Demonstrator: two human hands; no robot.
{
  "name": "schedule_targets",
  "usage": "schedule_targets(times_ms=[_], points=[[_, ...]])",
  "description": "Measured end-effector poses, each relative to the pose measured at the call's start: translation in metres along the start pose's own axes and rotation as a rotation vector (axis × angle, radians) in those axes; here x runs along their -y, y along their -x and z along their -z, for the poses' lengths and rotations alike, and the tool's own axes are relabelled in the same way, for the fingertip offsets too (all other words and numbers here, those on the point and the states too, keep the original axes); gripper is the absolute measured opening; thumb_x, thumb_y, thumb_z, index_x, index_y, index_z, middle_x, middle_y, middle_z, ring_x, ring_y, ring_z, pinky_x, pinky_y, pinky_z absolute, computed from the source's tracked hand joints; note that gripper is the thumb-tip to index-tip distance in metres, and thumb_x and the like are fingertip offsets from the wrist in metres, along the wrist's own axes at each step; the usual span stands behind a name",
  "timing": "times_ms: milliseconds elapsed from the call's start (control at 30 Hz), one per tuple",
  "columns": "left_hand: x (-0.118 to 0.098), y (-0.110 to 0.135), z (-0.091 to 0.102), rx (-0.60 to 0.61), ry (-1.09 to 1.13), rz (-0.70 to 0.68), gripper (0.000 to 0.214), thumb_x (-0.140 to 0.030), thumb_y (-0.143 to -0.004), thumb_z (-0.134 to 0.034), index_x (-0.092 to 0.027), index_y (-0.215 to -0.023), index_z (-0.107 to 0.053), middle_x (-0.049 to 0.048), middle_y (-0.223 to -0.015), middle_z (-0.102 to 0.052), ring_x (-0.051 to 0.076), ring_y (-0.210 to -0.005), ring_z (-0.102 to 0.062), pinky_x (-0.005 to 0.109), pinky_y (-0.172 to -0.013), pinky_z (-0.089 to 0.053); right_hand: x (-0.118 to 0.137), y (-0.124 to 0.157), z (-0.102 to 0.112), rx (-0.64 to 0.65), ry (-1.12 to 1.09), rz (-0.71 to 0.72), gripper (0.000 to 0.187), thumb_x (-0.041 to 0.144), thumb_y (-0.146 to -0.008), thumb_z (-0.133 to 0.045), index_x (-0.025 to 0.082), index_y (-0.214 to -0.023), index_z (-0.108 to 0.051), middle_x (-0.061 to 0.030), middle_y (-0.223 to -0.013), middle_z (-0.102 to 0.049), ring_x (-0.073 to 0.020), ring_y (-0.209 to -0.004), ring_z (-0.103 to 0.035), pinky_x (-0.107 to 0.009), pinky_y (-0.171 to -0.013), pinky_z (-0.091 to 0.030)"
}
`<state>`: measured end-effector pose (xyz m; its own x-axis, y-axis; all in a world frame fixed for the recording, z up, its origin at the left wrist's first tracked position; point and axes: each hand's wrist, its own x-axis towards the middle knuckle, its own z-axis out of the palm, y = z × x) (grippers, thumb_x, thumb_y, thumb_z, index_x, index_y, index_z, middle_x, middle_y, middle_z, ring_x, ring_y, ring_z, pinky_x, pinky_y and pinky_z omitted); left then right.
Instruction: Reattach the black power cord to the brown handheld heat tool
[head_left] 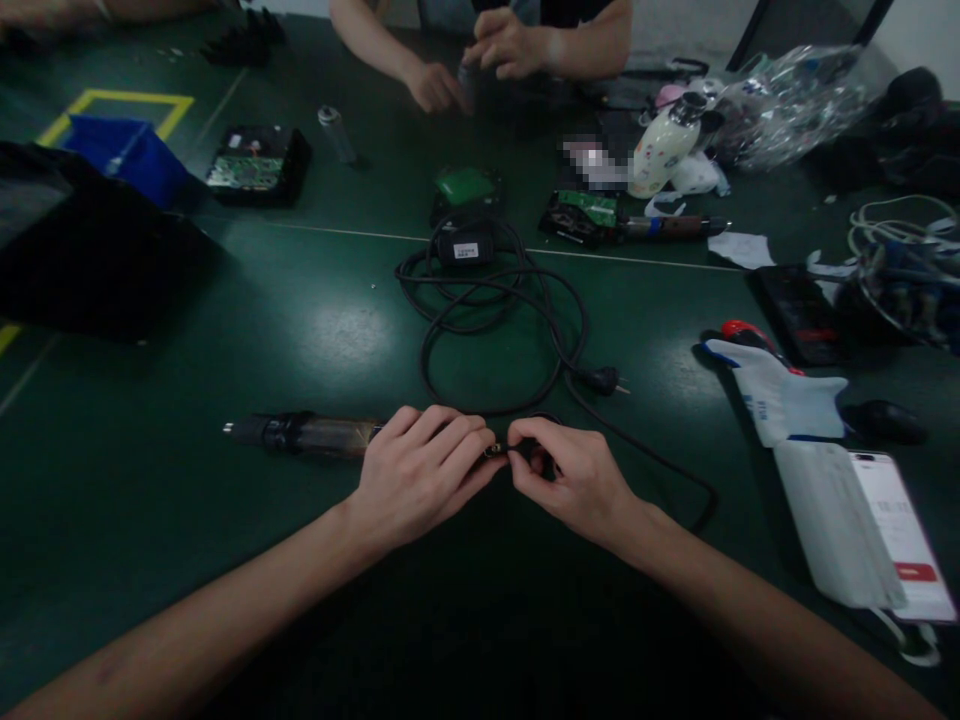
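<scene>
Green desk (225, 330) carried the dark, amber-bodied electric screwdriver (315, 435) flat; the left hand (420, 470) wrapped its fingers round the rear, steadying it, while the right hand (577, 480) pinched the black cable's plug (501, 450) against that end.

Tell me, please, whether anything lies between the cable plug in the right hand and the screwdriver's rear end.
Nothing visible does. The right hand pinches the cable plug right at the rear end of the screwdriver, which the left hand grips. Whether it is already seated cannot be told.
</scene>
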<state>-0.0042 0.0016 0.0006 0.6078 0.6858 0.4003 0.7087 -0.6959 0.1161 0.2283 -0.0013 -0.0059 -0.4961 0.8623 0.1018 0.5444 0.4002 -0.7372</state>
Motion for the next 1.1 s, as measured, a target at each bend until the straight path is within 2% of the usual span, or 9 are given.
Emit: schedule_targets(times_ms=[167,433,633,833,1000,1100], points=[[-0.0020,0.0002,0.0020,0.004,0.063,0.005,0.023,-0.029,-0.095,-0.067,-0.021,-0.116,-0.069,0.0032,-0.115,-0.077,0.023,-0.102,-0.069,0.040,-0.079,-0.045,-0.0009,0.0007,-0.0011,-0.007,-0.009,-0.008,0.013,0.019,-0.097,-0.061,0.022,-0.109,-0.062,0.0007,-0.085,-0.067,-0.0120,-0.067,-0.063,-0.023,-0.061,-0.048],[-0.0024,0.0005,0.0014,-0.003,0.038,0.024,0.018,-0.029,-0.095,-0.068,-0.020,-0.111,-0.069,0.0016,-0.114,-0.077,0.021,-0.100,-0.069,0.040,-0.078,-0.045,-0.0004,0.0007,-0.0005,-0.003,-0.016,-0.008,0.012,0.018,-0.097,-0.061,0.021,-0.108,-0.062,0.0012,-0.083,-0.066,-0.0112,-0.066,-0.062,-0.022,-0.060,-0.046],[-0.0029,0.0004,0.0021,-0.003,0.043,0.011,0.024,-0.029,-0.095,-0.068,-0.021,-0.117,-0.069,0.0016,-0.122,-0.076,0.022,-0.102,-0.069,0.041,-0.077,-0.045,0.0001,0.0003,-0.0003,-0.015,-0.017,-0.003,0.013,0.018,-0.097,-0.061,0.022,-0.109,-0.062,0.0008,-0.084,-0.067,-0.0119,-0.066,-0.062,-0.022,-0.060,-0.047],[-0.0028,0.0000,0.0005,-0.004,0.022,0.032,0.014,-0.030,-0.096,-0.067,-0.021,-0.107,-0.069,0.0038,-0.120,-0.077,0.022,-0.101,-0.069,0.040,-0.077,-0.044,0.0009,-0.0002,0.0006,-0.001,-0.017,-0.007,0.013,0.018,-0.097,-0.060,0.022,-0.109,-0.062,0.0007,-0.084,-0.067,-0.0119,-0.066,-0.062,-0.022,-0.059,-0.046],[-0.0030,-0.0007,0.0016,0.005,0.046,0.030,0.021,-0.032,-0.096,-0.067,-0.021,-0.113,-0.069,0.0027,-0.125,-0.076,0.022,-0.103,-0.069,0.041,-0.078,-0.045,0.0002,0.0001,0.0000,-0.005,-0.020,-0.009,0.013,0.018,-0.097,-0.061,0.022,-0.110,-0.061,0.0007,-0.086,-0.067,-0.0119,-0.067,-0.063,-0.023,-0.061,-0.048],[-0.0024,0.0005,0.0010,0.005,0.040,0.033,0.017,-0.030,-0.096,-0.068,-0.021,-0.110,-0.069,0.0013,-0.122,-0.076,0.021,-0.103,-0.069,0.040,-0.078,-0.045,-0.0004,0.0004,-0.0006,-0.006,-0.015,-0.007,0.013,0.018,-0.097,-0.061,0.022,-0.109,-0.061,0.0012,-0.085,-0.067,-0.0116,-0.066,-0.063,-0.023,-0.060,-0.047]])
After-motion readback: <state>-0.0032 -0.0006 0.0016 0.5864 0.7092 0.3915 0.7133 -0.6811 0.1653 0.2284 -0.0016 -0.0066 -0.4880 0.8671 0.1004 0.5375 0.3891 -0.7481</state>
